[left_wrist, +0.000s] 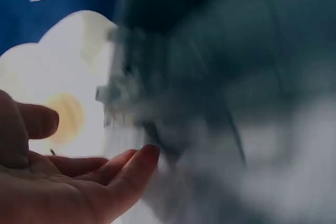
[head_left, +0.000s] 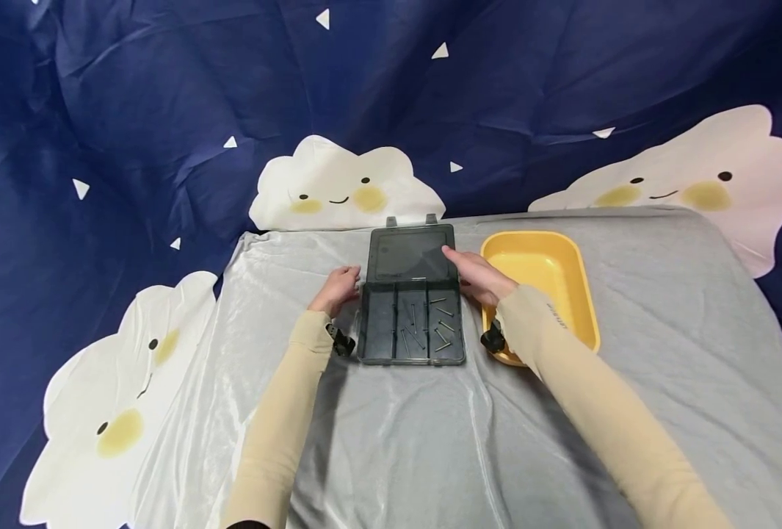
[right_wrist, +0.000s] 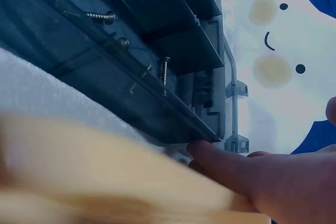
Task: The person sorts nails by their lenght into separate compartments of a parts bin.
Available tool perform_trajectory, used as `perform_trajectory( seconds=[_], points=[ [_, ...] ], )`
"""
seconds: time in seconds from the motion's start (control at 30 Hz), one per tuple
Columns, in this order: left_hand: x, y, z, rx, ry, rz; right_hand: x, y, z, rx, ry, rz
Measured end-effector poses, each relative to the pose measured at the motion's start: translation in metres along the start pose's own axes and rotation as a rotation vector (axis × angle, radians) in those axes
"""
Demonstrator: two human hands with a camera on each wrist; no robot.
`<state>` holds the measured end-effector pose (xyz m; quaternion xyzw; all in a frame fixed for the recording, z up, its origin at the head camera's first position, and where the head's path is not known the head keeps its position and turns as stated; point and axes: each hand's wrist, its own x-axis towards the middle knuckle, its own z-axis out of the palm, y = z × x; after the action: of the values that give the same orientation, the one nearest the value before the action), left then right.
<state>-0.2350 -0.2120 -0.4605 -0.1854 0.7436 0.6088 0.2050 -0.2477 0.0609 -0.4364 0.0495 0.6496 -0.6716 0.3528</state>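
Observation:
A dark translucent compartment box stands with its lid folded back. Short screws lie in its right compartment, and longer thin fasteners in the middle one; the left compartment shows none. My left hand is beside the box's left edge near the hinge, fingers relaxed and thumb apart in the left wrist view. At the right side, my right hand has a fingertip touching the box's back corner in the right wrist view, its thumb lying over the lid's edge in the head view.
A yellow tray sits right of the box, partly under my right forearm. Grey cloth covers the table. Behind hangs a dark blue curtain with smiling clouds.

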Motion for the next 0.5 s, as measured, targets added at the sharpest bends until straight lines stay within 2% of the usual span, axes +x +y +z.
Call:
perform_trajectory(
  seconds=[0.13,0.3,0.5],
  points=[
    [0.007,0.001,0.002,-0.228,-0.017,-0.068,0.004,0.002,0.001,0.017,0.002,0.016],
    [0.012,0.003,0.004,-0.253,-0.004,-0.088,0.007,0.003,0.0,0.03,0.003,0.03],
    [0.013,0.003,0.004,-0.275,-0.016,-0.076,0.007,0.001,0.001,0.091,0.02,0.049]
  ],
)
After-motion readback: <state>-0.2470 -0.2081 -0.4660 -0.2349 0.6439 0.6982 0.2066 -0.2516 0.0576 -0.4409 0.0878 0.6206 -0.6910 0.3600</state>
